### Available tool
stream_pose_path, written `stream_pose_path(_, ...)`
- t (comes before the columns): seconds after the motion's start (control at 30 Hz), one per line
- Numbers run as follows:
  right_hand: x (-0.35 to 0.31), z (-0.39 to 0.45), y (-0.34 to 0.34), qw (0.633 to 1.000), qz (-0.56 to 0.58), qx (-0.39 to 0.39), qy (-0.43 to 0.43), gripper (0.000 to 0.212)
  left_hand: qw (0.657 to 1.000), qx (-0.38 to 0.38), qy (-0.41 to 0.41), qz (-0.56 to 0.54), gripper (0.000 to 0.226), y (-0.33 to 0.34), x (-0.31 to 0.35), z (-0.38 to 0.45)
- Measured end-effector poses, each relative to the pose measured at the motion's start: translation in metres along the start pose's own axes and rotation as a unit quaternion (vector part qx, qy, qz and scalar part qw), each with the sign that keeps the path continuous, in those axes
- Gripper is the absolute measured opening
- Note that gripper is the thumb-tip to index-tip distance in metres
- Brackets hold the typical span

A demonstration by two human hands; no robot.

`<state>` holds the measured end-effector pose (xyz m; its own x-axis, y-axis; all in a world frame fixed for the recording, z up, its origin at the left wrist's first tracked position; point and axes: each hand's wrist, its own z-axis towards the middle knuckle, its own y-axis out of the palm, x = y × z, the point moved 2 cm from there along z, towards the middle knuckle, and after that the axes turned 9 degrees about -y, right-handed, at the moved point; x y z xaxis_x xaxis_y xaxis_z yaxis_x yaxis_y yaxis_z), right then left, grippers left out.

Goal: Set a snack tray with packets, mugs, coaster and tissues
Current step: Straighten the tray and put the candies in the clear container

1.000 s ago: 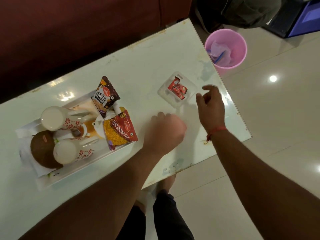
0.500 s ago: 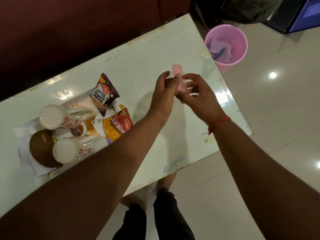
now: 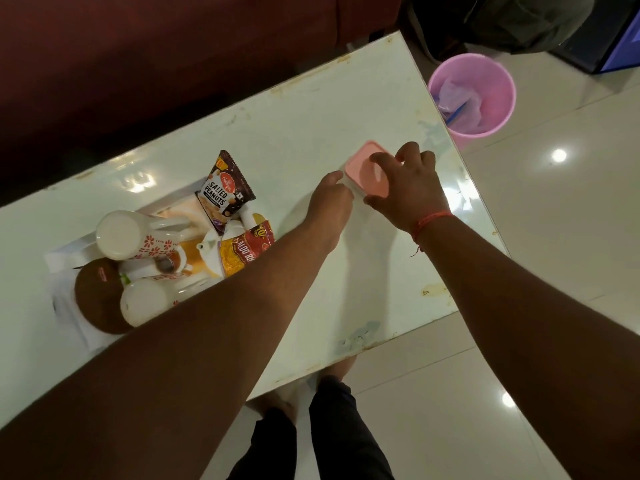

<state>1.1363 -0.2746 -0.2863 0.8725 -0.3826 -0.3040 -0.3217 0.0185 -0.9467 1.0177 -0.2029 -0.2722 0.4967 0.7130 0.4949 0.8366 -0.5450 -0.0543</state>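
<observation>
White tray [image 3: 69, 252] at left w/ mugs [image 3: 119, 235], coaster [image 3: 98, 296], packets [image 3: 225, 190]. L hand [image 3: 329, 199] pinched container edge; pink lid [image 3: 367, 173] mid-table, R hand [image 3: 405, 188] fingers spread on it, grip prob. closed.

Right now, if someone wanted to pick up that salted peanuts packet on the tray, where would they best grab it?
Probably by the dark top seal of the salted peanuts packet, coming from the far side. That end lies bare toward the table's far edge, while its lower end lies beside the mug and the orange packet.
</observation>
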Motion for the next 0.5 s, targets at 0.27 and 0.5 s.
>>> stream_pose_path(0.27,-0.008,0.001,0.003,0.998,0.039,-0.017,0.044,0.068,0.999,-0.033,-0.008,0.004,0.043,0.007,0.006,-0.009)
stream_pose_path(0.5,-0.029,-0.004,0.007,0.996,0.041,-0.041,0.071,0.074,0.997,-0.025,0.023,0.07,0.037,-0.003,0.003,-0.019)
